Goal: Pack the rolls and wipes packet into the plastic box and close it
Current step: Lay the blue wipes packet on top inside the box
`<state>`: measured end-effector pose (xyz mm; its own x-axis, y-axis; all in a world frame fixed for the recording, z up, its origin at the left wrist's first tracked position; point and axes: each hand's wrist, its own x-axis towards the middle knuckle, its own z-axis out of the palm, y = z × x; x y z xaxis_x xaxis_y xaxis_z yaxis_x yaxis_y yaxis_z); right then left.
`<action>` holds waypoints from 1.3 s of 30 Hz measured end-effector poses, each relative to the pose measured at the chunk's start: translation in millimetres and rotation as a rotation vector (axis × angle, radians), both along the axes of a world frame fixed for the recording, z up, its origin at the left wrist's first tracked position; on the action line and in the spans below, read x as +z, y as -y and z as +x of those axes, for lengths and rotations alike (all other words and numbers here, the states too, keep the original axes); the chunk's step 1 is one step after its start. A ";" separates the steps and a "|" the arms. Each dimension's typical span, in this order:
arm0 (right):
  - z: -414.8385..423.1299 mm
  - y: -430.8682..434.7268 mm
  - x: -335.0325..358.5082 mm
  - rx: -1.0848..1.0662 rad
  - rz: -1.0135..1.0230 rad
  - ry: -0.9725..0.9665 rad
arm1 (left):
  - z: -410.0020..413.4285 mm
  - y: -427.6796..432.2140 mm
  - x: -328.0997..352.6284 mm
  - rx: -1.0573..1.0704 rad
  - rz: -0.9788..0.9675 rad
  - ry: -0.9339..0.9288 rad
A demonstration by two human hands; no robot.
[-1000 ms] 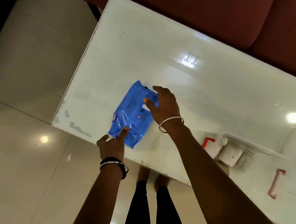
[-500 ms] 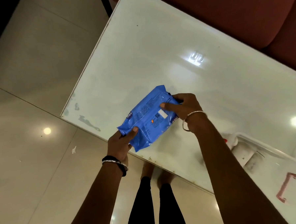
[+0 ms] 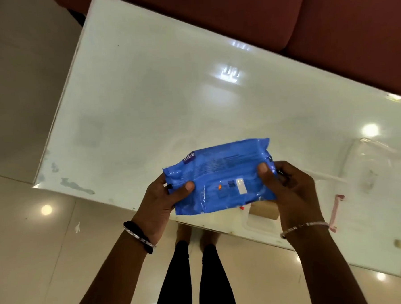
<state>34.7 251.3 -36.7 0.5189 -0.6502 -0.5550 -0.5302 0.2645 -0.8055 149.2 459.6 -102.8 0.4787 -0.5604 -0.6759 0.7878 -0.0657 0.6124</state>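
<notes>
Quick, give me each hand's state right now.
Left hand: closed on the left end of the blue plastic wipes packet.
Right hand: closed on its right end.

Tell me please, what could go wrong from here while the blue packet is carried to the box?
1. The wipes packet is held only at its two ends by the left hand and right hand; the glossy wrapper might slip.
2. The clear plastic box is hard to see on the shiny white table, so the packet might catch its rim.
</notes>
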 end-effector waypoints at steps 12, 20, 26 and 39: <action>-119.2 42.9 -12.3 -0.477 -0.056 -0.099 | -57.0 127.1 35.9 -0.357 0.393 0.487; -144.5 58.3 -10.3 -0.500 0.076 0.241 | -61.6 136.9 39.4 -0.383 0.211 0.608; -159.2 66.0 -3.8 -0.724 0.442 0.584 | -61.2 136.9 49.2 -0.412 0.018 0.573; -148.7 78.5 -38.5 -0.451 0.084 0.237 | -77.4 129.5 22.3 -0.821 0.099 1.244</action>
<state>-114.0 172.8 -75.1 0.3149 -0.7965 -0.5162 -0.1536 0.4939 -0.8558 71.8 330.1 -80.5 0.3444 -0.9293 -0.1331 -0.4977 -0.3010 0.8134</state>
